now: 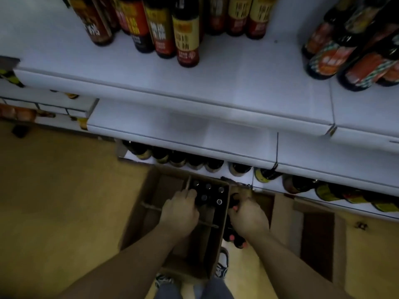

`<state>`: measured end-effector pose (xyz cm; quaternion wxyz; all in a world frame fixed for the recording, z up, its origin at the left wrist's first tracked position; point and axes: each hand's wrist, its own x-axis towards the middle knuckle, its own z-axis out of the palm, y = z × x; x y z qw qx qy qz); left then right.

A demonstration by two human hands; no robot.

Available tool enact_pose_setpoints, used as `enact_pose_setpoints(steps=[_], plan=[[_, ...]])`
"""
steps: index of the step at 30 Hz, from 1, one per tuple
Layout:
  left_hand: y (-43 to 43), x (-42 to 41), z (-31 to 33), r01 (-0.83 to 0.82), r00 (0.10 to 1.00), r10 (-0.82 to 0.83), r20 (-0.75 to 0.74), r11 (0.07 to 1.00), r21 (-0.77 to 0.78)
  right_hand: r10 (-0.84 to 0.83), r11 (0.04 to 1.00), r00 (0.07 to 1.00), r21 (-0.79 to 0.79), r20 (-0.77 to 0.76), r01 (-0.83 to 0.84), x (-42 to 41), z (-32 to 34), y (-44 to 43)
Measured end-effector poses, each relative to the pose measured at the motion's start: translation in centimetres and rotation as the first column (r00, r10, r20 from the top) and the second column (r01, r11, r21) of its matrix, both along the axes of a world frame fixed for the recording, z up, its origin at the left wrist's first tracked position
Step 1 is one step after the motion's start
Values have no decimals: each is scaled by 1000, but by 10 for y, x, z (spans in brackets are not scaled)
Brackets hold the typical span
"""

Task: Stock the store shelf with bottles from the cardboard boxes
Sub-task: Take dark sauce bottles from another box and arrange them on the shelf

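Across the top from 9 to 3 o'clock, a white store shelf [216, 87] in stepped tiers. At 8 o'clock, yellowish floor [54, 201]. At 6 o'clock, on that floor and close against the lowest tier, an open cardboard box [138, 214] with card dividers inside. At 4 o'clock, more cardboard [317, 238], too dim to make out.

At 12 o'clock on the top tier, upright bottles with red-and-yellow labels [187, 33]. At 2 o'clock on the same tier, a cluster with orange labels [349, 65]. Just below centre and running toward 4 o'clock, a row of dark bottles [195, 162] on the lowest tier, half hidden under the tier above.

In the box's corner toward 1 o'clock, boxed bottles [208, 194], dark, standing, caps up. Left hand [181, 210] inside the box, fingertips against the nearest of those tops; clenched on one or merely touching, cannot tell. Right hand [248, 219] just outside the box's 3 o'clock wall, fingers curled, grasping a dark bottle [234, 199].

At 6 o'clock, beside the box's near corner, a sneaker [222, 266].
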<state>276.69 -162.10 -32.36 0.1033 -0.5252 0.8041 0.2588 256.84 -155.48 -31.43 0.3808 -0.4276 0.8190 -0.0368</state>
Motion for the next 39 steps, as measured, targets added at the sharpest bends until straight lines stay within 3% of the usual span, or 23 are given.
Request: enact_pose_setpoints(steps=[6, 14, 21, 28, 39], plan=[[-19, -24, -99, 27, 998, -30, 55, 998, 64, -1, 1000, 999, 23, -36, 2, -4, -103, -14], [-47, -43, -259, 124, 988, -123, 89, 992, 3, -21, 998, 999, -52, -50, 18, 3, -268, -26], [-56, -57, -376, 131, 979, -149, 139, 983, 129, 24, 992, 993, 129, -112, -9, 7, -383, -38], [-52, -68, -426, 183, 971, -198, 136, 976, 117, 122, 984, 974, 149, -191, -94, 6, -418, -48], [-52, -63, -428, 229, 959, -241, 151, 969, 94, 154, 986, 966, 90, -207, -138, 2, -416, -39]])
